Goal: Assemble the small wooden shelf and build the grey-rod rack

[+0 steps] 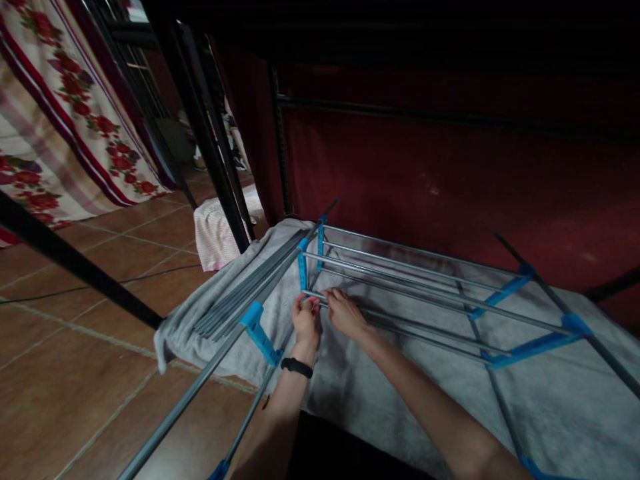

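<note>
Rack frame [425, 293] lies on a blanket [550, 393] spread over the tile floor [75, 373], wall behind it, loose rod bundle [250, 287] on the blanket's left edge, folded cloth [215, 233] further left behind a bed-frame post [210, 147], both hands [325, 317] at the frame's near-left rod end.

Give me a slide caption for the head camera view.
Both hands, left hand and right hand, grip a metal rod of a blue-jointed rack on a grey blanket.
</note>
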Available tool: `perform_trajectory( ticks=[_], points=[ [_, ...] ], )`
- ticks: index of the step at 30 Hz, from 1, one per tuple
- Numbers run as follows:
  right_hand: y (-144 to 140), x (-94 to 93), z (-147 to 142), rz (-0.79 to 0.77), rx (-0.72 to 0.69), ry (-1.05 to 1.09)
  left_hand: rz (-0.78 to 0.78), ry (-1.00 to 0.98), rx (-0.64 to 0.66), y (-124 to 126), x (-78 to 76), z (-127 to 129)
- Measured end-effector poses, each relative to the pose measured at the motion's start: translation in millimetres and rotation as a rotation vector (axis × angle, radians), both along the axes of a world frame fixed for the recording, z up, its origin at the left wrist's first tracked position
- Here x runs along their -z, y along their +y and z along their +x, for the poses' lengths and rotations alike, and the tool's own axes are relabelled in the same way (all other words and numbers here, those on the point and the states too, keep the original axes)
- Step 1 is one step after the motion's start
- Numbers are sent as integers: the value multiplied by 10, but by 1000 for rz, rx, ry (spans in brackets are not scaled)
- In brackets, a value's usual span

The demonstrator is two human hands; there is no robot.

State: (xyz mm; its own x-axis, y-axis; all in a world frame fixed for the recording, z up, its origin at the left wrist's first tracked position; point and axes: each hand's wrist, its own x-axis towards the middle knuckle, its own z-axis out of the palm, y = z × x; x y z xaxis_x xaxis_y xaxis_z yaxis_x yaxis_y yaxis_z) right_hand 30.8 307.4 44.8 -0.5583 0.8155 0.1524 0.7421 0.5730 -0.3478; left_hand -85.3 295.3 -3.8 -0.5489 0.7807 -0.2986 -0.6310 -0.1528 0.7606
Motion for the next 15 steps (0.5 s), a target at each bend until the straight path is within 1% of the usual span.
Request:
perform_trajectory(
  ticks=[3, 6, 9, 12, 15],
  points=[
    [65, -65, -222, -52, -35, -66, -5, 56, 19, 6, 30, -20],
    [118, -124, -355, -72, -1, -151, 4, 160, 27, 36, 95, -55],
    [174, -172, -397, -80, 36, -216, -26, 346, -51, 103, 150, -116],
    [230, -194, -396, -92, 1, -245, -90, 506, -146, 195, 156, -208],
    [276, -192, -395, -97, -22, -269, -68, 668, -159, 281, 130, -300]
  ],
)
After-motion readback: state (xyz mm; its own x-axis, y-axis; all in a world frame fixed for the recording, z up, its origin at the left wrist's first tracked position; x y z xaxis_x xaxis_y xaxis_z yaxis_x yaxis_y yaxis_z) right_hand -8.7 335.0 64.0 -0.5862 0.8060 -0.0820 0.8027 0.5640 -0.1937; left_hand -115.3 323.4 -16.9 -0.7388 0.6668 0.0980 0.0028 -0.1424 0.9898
